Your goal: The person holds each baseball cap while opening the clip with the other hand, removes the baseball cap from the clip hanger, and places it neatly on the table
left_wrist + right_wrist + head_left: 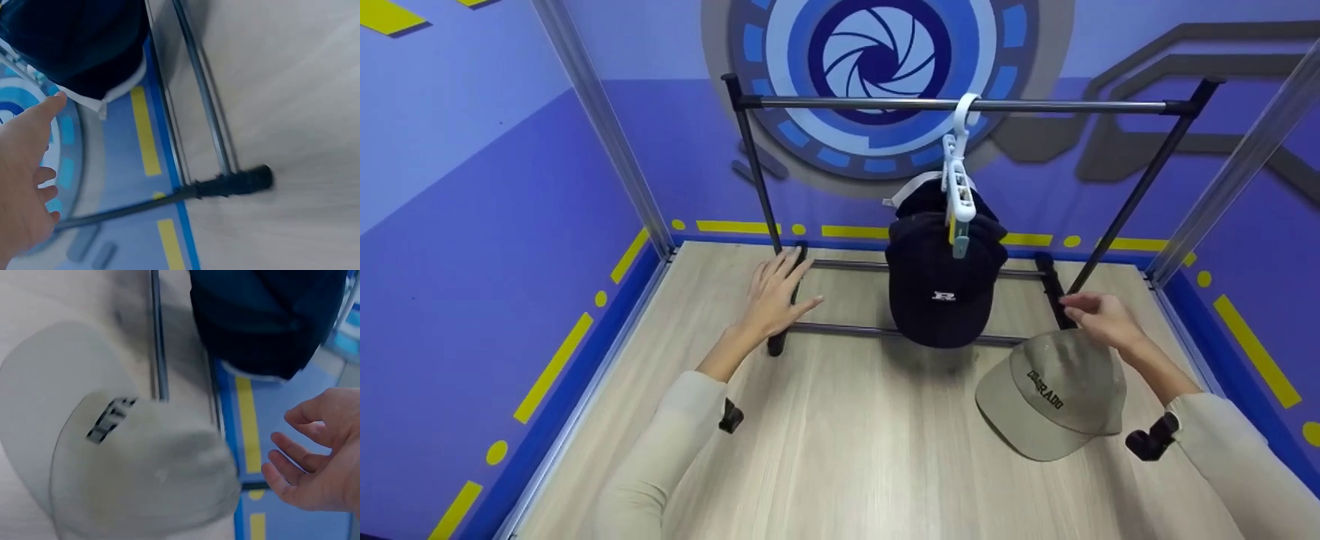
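Observation:
Dark navy caps [941,300], one with a white letter on its front, hang from a white clip hanger [960,184] hooked on the rack's top bar [847,103]. A khaki cap [1057,394] with dark lettering lies on the table at the right, its brim towards the front left. My left hand [776,292] is spread by the rack's left post, holding nothing; its thumb points towards the dark caps. My right hand [1102,319] is just beyond the khaki cap, near the rack's right post. Its fingers [289,475] are loosely bent around nothing, apart from the cap.
The black and metal rack stands on the wooden table [825,450], with two low crossbars [840,328] between its feet. Blue printed walls [495,225] with yellow marks enclose the back and both sides. A metal corner post [600,127] rises at the left.

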Motion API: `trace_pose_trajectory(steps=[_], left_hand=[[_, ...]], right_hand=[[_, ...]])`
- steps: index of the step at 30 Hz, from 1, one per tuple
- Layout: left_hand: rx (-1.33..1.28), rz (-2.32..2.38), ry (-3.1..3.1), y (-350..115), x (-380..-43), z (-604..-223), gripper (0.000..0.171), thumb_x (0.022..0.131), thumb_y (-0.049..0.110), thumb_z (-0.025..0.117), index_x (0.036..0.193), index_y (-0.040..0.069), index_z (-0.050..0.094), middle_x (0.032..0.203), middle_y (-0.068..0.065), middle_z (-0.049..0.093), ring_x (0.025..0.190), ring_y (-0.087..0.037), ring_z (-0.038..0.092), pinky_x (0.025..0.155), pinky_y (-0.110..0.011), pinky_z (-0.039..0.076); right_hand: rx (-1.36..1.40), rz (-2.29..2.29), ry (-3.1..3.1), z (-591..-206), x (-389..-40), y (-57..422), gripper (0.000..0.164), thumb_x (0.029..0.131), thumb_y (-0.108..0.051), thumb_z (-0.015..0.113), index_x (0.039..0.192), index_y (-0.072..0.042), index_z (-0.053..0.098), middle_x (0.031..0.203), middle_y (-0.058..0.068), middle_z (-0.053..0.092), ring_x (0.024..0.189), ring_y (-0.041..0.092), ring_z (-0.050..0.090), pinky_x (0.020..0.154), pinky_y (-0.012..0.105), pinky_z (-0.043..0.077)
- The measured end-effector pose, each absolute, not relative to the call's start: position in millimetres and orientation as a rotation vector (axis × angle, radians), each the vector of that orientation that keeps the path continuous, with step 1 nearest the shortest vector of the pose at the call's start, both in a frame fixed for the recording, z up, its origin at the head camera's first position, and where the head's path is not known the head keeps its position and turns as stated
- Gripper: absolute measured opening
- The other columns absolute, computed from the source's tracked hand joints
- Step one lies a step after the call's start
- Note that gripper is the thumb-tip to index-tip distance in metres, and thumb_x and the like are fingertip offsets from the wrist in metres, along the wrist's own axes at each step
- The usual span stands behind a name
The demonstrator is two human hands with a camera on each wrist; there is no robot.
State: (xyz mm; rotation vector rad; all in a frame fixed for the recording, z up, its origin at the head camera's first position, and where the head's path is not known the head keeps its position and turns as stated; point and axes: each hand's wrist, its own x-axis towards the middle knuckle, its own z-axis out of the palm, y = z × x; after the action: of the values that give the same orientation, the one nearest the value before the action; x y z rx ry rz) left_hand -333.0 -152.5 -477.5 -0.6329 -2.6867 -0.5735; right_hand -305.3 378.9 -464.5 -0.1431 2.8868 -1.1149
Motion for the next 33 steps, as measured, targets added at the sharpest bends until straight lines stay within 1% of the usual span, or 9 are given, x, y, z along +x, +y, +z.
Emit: trace_pose_trajectory(steps=[2,5,8,11,14,18,21,27,33], left_hand=[[-0.687,-0.577,-2.618,-140,-337,-469,0.064,0.096,0.035,0.071,0.149,0.007,0.052,0.158,-0.021,0.044,0.148,-0.042,0.038,0.119,-0.066,0.026],[-0.763,-0.599,-2.542,-117,-342,-453,0.055,0.098,0.032,0.068,0.146,0.007,0.055,0.152,-0.019,0.053,0.141,-0.04,0.046,0.116,-0.063,0.033],[-0.827,-0.64,-2.515,-92,-345,-435,0.052,0.101,0.032,0.065,0.146,0.008,0.056,0.148,-0.015,0.057,0.138,-0.036,0.049,0.114,-0.059,0.037],[-0.884,-0.74,-2.5,-65,-348,-416,0.05,0.102,0.031,0.063,0.146,0.009,0.055,0.147,-0.012,0.058,0.138,-0.033,0.05,0.115,-0.054,0.038],[-0.945,-0.919,-2.457,-40,-350,-400,0.048,0.103,0.026,0.062,0.146,0.007,0.055,0.147,-0.013,0.058,0.137,-0.031,0.051,0.116,-0.05,0.039],[-0.991,-1.139,-2.418,-13,-351,-383,0.047,0.106,0.019,0.056,0.149,0.003,0.051,0.151,-0.015,0.055,0.141,-0.031,0.049,0.12,-0.044,0.037],[-0.99,-1.222,-2.391,1,-354,-372,0.045,0.107,0.017,0.052,0.149,0.0,0.05,0.152,-0.016,0.054,0.143,-0.03,0.048,0.122,-0.037,0.035],[-0.952,-1.369,-2.408,19,-367,-359,0.045,0.107,0.021,0.054,0.147,0.002,0.053,0.146,-0.014,0.059,0.139,-0.024,0.053,0.119,-0.028,0.037],[-0.932,-1.598,-2.352,31,-372,-364,0.045,0.105,0.019,0.057,0.145,-0.002,0.053,0.138,-0.018,0.062,0.126,-0.025,0.06,0.104,-0.021,0.047]], right_hand=[[-0.172,-1.123,2.861,-456,-307,368,0.04,0.106,-0.019,0.052,0.135,0.009,0.059,0.135,0.033,0.061,0.117,0.032,0.064,0.077,0.009,0.044],[-0.259,-1.179,2.845,-443,-313,351,0.04,0.106,-0.019,0.053,0.135,0.008,0.06,0.133,0.032,0.063,0.106,0.011,0.066,0.078,0.007,0.044],[-0.376,-1.265,2.847,-430,-317,332,0.036,0.104,-0.014,0.057,0.132,0.008,0.063,0.129,0.03,0.066,0.092,-0.012,0.058,0.077,0.007,0.047],[-0.482,-1.342,2.868,-419,-322,313,0.033,0.102,-0.011,0.061,0.129,0.008,0.065,0.125,0.03,0.068,0.088,-0.017,0.057,0.076,0.007,0.048],[-0.526,-1.389,2.909,-408,-326,294,0.033,0.1,-0.011,0.064,0.129,0.006,0.066,0.124,0.028,0.069,0.09,-0.011,0.061,0.076,0.006,0.048],[-0.548,-1.488,2.95,-398,-328,271,0.035,0.1,-0.013,0.065,0.132,0.003,0.065,0.129,0.024,0.068,0.108,0.014,0.068,0.081,0.003,0.047],[-0.61,-1.577,2.957,-394,-331,258,0.04,0.099,-0.012,0.066,0.136,0.002,0.062,0.133,0.024,0.063,0.122,0.032,0.061,0.092,0.012,0.048],[-0.749,-1.64,2.904,-387,-339,244,0.044,0.098,-0.007,0.066,0.14,0.005,0.056,0.138,0.026,0.058,0.131,0.037,0.055,0.11,0.05,0.045],[-0.775,-1.518,2.986,-387,-346,238,0.035,0.095,-0.002,0.068,0.128,0.009,0.064,0.129,0.029,0.065,0.123,0.041,0.06,0.107,0.048,0.045]])
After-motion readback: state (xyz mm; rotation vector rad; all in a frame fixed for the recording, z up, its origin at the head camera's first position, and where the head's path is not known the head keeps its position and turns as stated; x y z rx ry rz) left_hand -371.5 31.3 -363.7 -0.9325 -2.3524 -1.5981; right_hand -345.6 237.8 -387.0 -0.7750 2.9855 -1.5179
